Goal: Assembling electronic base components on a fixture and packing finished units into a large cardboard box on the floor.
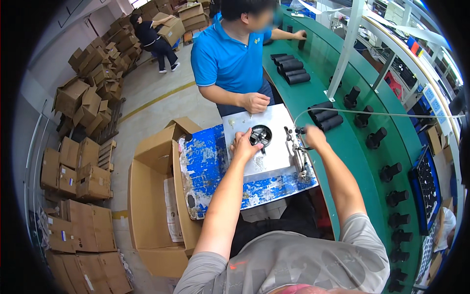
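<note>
Ring (262, 135) lies on plate (273, 159), left hand (243, 145) clamped on its rim, apparently for steadiness; right hand (315, 137) by fixture (297, 151), grip unclear.

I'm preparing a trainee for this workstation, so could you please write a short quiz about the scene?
1. Which of the camera wearer's hands touches the round black part?
2. True or false: the open cardboard box stands to the left of the worn blue table.
3. The plate beneath the round black part is: A) red; B) silver; C) green.

Key:
1. The left hand.
2. True.
3. B.
</note>
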`<state>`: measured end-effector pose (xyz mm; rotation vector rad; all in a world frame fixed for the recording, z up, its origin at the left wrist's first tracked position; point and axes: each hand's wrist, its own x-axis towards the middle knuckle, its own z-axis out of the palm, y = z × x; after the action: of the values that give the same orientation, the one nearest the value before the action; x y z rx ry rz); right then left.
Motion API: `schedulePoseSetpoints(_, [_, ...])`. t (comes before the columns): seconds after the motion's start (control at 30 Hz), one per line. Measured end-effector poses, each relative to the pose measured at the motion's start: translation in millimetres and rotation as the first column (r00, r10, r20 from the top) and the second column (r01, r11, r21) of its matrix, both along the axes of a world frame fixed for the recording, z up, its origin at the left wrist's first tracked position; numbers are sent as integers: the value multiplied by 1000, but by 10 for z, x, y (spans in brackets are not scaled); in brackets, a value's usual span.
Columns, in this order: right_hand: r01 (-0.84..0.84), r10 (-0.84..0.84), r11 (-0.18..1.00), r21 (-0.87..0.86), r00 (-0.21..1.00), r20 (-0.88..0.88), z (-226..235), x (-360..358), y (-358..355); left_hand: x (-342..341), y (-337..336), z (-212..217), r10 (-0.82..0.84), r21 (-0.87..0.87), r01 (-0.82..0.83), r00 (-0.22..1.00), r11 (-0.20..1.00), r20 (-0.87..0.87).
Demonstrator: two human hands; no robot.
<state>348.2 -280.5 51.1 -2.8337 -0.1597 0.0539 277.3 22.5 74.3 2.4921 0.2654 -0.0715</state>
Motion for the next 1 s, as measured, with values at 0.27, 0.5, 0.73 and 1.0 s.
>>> schedulePoseSetpoints(0.27, [16,-28,984,-176,997,-66,-16,-78,-41,-29,83,-163,-105,106,82,966,991,236])
schedulePoseSetpoints(0.5, [-294,293,954,61,956,33,685,-74,1669,47,415,-190,-588,248,533,726,809,356])
schedulePoseSetpoints(0.73, [-266,261,931,-251,964,-51,316,201,1876,-4,103,-117,-600,476,431,744,767,293])
schedulePoseSetpoints(1.0, [-250,267,912,-326,964,9,251,292,2043,37,147,-125,-532,425,410,818,807,220])
